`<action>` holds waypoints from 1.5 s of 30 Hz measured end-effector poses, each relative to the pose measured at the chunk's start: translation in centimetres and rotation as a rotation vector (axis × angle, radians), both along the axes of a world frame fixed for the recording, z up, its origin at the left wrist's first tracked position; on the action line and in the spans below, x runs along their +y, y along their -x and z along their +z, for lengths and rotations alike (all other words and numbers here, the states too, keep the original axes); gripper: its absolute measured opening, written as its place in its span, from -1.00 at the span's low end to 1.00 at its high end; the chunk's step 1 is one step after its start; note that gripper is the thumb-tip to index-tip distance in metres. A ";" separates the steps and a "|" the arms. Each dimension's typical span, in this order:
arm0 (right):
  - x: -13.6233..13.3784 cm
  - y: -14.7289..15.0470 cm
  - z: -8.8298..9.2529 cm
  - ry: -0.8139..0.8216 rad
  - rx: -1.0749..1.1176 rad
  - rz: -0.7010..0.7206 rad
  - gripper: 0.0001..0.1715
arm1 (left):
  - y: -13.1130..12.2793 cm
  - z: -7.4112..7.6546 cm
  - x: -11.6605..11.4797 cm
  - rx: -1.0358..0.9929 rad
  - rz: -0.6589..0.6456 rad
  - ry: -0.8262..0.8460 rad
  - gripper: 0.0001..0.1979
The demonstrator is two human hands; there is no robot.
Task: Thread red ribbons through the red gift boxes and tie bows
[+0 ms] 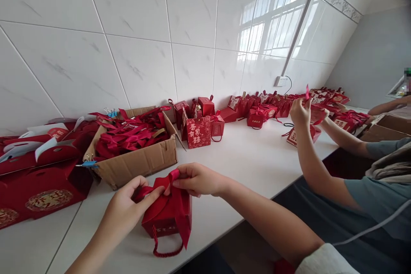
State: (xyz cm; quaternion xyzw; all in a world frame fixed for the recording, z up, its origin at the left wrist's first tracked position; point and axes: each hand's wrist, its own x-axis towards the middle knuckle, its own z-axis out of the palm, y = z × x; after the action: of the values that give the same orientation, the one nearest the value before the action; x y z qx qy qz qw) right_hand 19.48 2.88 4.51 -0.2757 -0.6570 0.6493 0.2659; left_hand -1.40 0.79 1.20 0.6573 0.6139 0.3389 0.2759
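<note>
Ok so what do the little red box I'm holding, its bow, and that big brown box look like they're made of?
The small red box looks like matte card or stiff paper: flat faces, crisp folded edges. Its bow seems to be satin ribbon, with a soft sheen and limp folds. The brown box is most likely corrugated cardboard: dull tan, with thick, bent flaps.

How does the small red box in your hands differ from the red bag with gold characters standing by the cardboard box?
The small red box is held by both hands, left hand and right hand, at its ribbon; the red bag stands untouched. The box carries a ribbon bow on top and a cord loop hanging in front; the bag shows large gold characters. Both are red and rest on the white table.
</note>
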 end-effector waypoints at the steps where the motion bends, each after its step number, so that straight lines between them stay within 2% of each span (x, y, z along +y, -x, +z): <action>1: 0.1 0.0 0.1 0.006 -0.007 -0.019 -0.85 | 0.1 0.0 0.0 -0.009 -0.008 -0.008 -0.52; 8: 0.5 0.1 0.0 0.023 -0.085 -0.138 -0.88 | 1.1 0.9 -0.2 -0.035 -0.181 0.005 -0.57; 11: 0.1 0.4 -0.3 -0.008 -0.092 -0.189 -0.85 | 1.1 1.0 -0.3 -0.031 -0.193 0.024 -0.58; 17: -1.0 1.1 -1.2 -0.354 -0.216 -0.383 -0.76 | 1.1 1.3 -0.2 0.047 -0.178 -0.029 -0.61; 20: -1.5 1.6 -1.6 -0.426 -0.260 -0.479 -0.72 | 1.1 2.3 -0.8 0.060 -0.241 -0.036 -0.64; 24: -1.9 2.1 -2.1 -0.436 -0.279 -0.558 -0.71 | 0.6 4.3 -2.0 0.019 -0.342 -0.047 -0.70; 27: -2.1 2.3 -2.3 -0.391 -0.293 -0.561 -0.70 | -0.1 5.5 -2.7 -0.031 -0.341 0.016 -0.72; 30: -2.2 2.3 -2.4 -0.363 -0.277 -0.547 -0.68 | -0.4 6.1 -2.9 -0.037 -0.289 0.045 -0.75; 35: -2.4 2.2 -2.4 -0.362 -0.253 -0.549 -0.68 | -0.1 5.9 -3.1 -0.045 -0.237 -0.055 -0.77; 41: -2.7 2.2 -2.3 -0.385 -0.285 -0.553 -0.71 | -0.1 4.8 -3.6 0.016 -0.270 -0.168 -0.81; 45: -3.0 2.4 -2.2 -0.415 -0.333 -0.578 -0.72 | -0.6 4.7 -3.5 0.070 -0.355 -0.311 -0.79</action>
State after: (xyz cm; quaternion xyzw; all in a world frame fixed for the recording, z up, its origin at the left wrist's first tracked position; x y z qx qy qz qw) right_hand 17.12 -0.11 2.35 -0.4912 -0.7037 0.3473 0.3780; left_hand -0.84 -2.70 5.92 0.8008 0.4385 0.3526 0.2050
